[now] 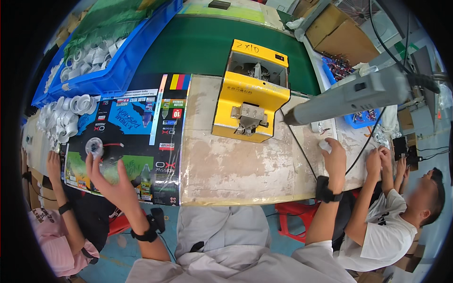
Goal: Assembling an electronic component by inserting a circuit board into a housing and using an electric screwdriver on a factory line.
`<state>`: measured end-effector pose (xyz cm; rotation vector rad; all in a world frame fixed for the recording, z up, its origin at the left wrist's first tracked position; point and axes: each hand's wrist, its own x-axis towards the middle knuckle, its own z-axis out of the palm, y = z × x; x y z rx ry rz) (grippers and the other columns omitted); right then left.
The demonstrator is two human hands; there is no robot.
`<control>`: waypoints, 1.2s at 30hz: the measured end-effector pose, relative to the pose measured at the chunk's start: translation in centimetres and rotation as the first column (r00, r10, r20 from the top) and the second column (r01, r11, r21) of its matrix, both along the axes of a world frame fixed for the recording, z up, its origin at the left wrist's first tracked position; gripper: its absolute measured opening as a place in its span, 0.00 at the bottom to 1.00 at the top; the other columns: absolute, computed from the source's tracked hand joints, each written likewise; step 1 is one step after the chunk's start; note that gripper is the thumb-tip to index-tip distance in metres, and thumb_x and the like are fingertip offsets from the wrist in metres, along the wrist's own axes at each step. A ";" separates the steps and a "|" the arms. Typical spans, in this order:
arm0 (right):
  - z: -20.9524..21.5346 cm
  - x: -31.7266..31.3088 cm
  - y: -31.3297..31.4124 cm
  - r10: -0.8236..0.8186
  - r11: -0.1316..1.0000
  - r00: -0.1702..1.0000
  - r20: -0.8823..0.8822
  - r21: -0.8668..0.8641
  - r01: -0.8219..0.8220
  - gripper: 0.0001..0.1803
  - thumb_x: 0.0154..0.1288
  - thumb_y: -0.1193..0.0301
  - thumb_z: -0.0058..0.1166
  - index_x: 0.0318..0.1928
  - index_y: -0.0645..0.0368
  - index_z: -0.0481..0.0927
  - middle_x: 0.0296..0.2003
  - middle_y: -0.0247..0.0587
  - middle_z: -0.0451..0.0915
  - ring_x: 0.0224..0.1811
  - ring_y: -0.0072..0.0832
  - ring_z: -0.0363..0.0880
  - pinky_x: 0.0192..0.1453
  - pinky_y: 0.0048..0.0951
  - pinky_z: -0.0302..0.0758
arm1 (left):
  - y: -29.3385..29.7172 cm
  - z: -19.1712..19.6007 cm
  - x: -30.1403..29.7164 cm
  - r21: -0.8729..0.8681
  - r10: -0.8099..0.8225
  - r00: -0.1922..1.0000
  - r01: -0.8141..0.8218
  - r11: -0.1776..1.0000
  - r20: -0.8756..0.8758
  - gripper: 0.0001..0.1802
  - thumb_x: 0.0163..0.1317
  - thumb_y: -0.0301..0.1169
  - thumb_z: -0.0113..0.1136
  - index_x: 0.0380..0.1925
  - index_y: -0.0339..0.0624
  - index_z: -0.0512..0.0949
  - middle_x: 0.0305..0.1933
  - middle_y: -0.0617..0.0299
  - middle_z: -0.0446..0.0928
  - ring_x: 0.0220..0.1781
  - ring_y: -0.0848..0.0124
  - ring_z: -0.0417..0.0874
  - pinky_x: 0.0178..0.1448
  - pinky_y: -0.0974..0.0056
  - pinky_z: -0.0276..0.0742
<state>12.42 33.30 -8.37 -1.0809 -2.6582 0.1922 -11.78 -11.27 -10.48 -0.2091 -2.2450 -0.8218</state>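
My left hand [113, 186] is open, thumb and fingers spread over the printed sheet at the left of the bench. Just beyond its fingertips lies a round white plastic part [94, 147] with a dark centre; whether they touch is hard to tell. A short red and white wire [114, 145] runs out to the right of that part. On the right side of the bench, my right hand [335, 162] pinches a small white plastic piece [325, 145]. Above this hand, a grey electric screwdriver [349, 98] hangs at a slant, touched by neither hand.
A yellow screw feeder [252, 92] stands mid-bench. White plastic rings [66, 118] lie heaped at the left, below a blue crate [118, 66] of more rings. Blue bins [361, 119] of small wired parts stand at right. Co-workers' hands work at left [54, 165] and right [379, 158].
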 end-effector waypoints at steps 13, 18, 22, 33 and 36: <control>6.3 -3.5 -20.1 0.705 0.455 0.493 -0.510 -0.209 -0.866 0.23 0.39 0.80 0.64 0.42 0.59 0.78 0.49 0.47 0.78 0.51 0.46 0.77 0.50 0.33 0.76 | 9.5 1.0 13.1 0.930 -0.999 -0.015 0.368 0.023 0.030 0.43 0.43 0.25 0.74 0.61 0.36 0.64 0.62 0.50 0.69 0.61 0.61 0.73 0.62 0.61 0.69; 5.2 -2.2 -22.3 0.309 0.596 0.701 -0.643 -0.443 -0.669 0.23 0.41 0.72 0.69 0.41 0.63 0.77 0.42 0.48 0.78 0.37 0.38 0.77 0.43 0.32 0.75 | 8.2 1.2 12.4 0.726 -0.983 0.163 0.667 0.170 0.080 0.45 0.43 0.27 0.77 0.60 0.35 0.61 0.60 0.44 0.65 0.57 0.61 0.72 0.58 0.63 0.72; 4.5 -3.8 -23.9 0.419 0.676 0.719 -0.555 -0.339 -0.655 0.18 0.43 0.75 0.69 0.38 0.62 0.80 0.34 0.45 0.76 0.30 0.35 0.76 0.35 0.30 0.74 | 8.3 2.8 12.9 0.499 -0.876 0.356 0.722 0.479 0.327 0.42 0.42 0.24 0.73 0.59 0.34 0.63 0.59 0.47 0.61 0.60 0.53 0.67 0.62 0.56 0.68; 5.8 -4.8 -22.1 0.329 0.396 0.767 -0.550 -0.657 -0.642 0.09 0.51 0.81 0.64 0.36 0.63 0.85 0.29 0.39 0.81 0.27 0.25 0.78 0.31 0.24 0.72 | 6.5 2.8 12.2 0.449 -0.877 0.299 0.769 0.455 0.376 0.35 0.46 0.18 0.66 0.56 0.33 0.65 0.61 0.44 0.62 0.58 0.49 0.70 0.58 0.55 0.70; 6.0 -5.6 -22.6 0.317 0.298 0.746 -0.585 -0.685 -0.664 0.09 0.52 0.80 0.63 0.37 0.63 0.85 0.30 0.39 0.81 0.28 0.26 0.79 0.32 0.24 0.73 | 7.1 1.3 12.6 0.604 -0.912 0.331 0.685 0.408 0.242 0.36 0.43 0.26 0.71 0.55 0.36 0.67 0.57 0.47 0.67 0.56 0.53 0.71 0.58 0.57 0.68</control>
